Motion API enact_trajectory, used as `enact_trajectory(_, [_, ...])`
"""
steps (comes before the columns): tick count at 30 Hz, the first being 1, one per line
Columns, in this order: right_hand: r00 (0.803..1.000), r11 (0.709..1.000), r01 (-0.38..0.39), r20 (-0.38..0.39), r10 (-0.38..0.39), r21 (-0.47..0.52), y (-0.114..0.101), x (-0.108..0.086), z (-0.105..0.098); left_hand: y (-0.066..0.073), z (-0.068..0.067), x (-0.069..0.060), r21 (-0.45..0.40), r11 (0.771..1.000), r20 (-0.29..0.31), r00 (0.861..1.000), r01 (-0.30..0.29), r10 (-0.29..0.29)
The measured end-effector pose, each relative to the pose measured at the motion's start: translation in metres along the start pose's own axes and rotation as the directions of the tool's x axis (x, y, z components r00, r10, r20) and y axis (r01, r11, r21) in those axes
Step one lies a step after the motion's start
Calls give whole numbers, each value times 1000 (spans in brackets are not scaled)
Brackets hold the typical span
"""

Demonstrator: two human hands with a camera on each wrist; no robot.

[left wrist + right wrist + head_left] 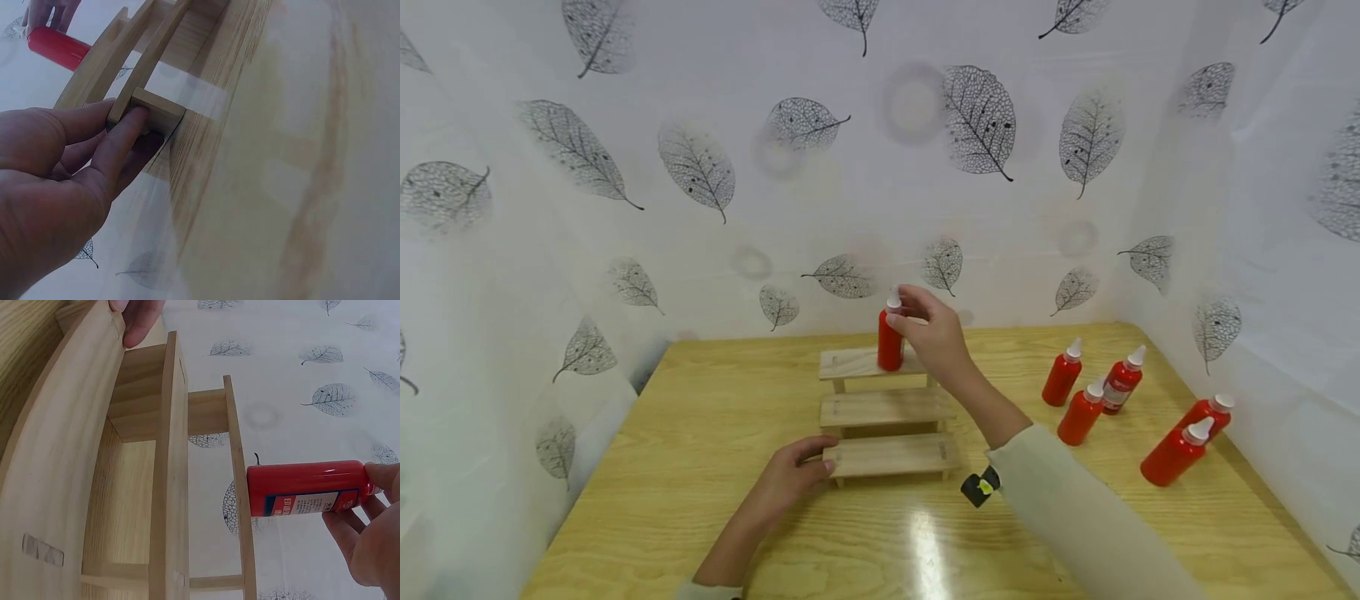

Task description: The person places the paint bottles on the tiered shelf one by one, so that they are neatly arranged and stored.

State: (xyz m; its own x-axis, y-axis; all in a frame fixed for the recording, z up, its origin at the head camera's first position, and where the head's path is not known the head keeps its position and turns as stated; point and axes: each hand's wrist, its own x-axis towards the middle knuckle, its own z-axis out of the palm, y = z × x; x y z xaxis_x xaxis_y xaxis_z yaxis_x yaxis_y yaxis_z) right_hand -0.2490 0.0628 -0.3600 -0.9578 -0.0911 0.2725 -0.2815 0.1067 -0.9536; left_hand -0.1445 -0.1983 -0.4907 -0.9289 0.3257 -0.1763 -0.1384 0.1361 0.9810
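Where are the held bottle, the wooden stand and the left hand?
Held bottle (306,487), right wrist view: middle of its body.
Wooden stand (886,407), head view: middle step's top.
Left hand (788,477), head view: middle of the hand.

Well behind the fingers of the right hand, a plain cream sleeve is worn — a small black block, marked with yellow, is seen at its edge. Behind the left hand and its fingers, a pale cuff is partly shown.
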Motion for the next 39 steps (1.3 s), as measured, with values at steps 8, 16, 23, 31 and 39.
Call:
enact_trajectory(8, [1000,1000,27,-1,-27,2,1,5,12,1,1,1,-14,1000,15,1000,-2,2])
enact_trajectory(16, [999,999,36,7,-36,-17,3,5,13,1,0,1,-17,1000,14,1000,8,-8])
enact_trajectory(23, [999,998,13,31,-12,-58,2,-2,3,-1,0,1,-17,1000,5,1000,17,-17])
enact_trajectory(31, [997,985,56,-37,-62,-165,-2,-33,-36,-1,1,1,-3,1000,-3,1000,17,-17])
enact_trajectory(39, [991,967,5,-126,-38,-256,2,-72,-91,-1,0,0,-14,1000,-9,1000,20,-20])
